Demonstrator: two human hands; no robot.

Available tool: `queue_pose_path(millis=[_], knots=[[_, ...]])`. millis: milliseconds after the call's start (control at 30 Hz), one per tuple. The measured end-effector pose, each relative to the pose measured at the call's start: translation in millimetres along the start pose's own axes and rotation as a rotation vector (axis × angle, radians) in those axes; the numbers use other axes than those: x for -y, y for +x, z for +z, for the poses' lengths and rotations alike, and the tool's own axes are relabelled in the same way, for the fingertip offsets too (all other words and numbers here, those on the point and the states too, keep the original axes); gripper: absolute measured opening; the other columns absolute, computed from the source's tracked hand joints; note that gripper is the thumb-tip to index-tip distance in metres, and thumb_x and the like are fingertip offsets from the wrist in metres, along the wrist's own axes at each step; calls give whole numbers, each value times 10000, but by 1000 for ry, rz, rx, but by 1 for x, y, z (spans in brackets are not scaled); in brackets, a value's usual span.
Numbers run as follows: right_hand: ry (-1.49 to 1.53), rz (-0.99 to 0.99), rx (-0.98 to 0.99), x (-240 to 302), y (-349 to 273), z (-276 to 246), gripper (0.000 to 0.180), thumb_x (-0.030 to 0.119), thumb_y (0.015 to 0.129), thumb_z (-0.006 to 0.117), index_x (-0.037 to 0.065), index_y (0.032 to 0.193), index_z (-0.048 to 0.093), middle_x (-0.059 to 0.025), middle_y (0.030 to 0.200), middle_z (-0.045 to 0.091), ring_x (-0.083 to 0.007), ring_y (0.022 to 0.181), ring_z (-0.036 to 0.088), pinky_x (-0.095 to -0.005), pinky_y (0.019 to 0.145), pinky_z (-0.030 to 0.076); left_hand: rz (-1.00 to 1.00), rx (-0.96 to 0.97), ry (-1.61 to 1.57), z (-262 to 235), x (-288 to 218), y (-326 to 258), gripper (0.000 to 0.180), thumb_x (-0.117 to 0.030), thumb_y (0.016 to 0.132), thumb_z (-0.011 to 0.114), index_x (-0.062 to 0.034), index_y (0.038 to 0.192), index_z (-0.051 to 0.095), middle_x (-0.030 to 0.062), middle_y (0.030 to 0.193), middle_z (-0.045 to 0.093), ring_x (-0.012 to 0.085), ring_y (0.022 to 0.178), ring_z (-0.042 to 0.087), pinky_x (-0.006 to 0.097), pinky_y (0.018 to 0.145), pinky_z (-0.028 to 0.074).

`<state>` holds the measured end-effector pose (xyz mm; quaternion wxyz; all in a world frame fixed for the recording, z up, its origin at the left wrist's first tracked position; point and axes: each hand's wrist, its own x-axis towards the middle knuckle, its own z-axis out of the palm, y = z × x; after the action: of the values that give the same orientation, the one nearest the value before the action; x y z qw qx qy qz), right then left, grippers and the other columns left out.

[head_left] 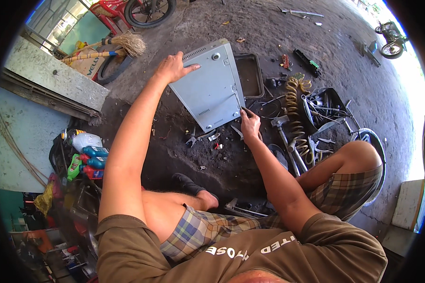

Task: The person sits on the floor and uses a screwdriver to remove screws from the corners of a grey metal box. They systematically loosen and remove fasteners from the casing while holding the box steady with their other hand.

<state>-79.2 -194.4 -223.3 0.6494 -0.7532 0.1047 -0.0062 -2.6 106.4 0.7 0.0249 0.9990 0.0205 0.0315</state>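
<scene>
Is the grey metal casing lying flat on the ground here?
No: the grey metal casing is tilted up, the left hand on its upper edge and the right hand at its lower right corner.

Bare floor lies left of the grey metal box; tools crowd its right.

One head-worn fisheye looks steeply down from close above onto the grey metal casing on the ground.

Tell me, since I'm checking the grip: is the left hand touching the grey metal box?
Touching. The head view shows the left hand pressed flat on the grey metal box at its upper left edge.
</scene>
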Motion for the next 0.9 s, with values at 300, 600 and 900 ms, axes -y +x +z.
queue_pose_path(millis=[300,600,900], knots=[[92,58,78,-19,12,3,357,270,1018,751,2,1249,797,-96,886,779,-144,805,667,-358,777,545,8,-1,-1,1,1,2,1094,-884,837,664,93,1327,615,377,1189,730,508,1198,707,562,1022,582],[398,455,269,-13,20,-7,302,316,1059,695,21,1079,760,-43,787,655,-148,630,565,-336,561,447,2,2,-2,-1,0,0,1078,-873,844,672,87,1330,617,371,1194,733,504,1202,708,563,1018,585],[1106,850,488,1,37,-24,135,245,1125,572,128,1060,590,16,804,535,-59,515,322,-223,437,235,0,9,-15,-5,-4,-6,1059,-864,843,685,74,1330,622,357,1205,737,502,1206,707,565,1025,578]])
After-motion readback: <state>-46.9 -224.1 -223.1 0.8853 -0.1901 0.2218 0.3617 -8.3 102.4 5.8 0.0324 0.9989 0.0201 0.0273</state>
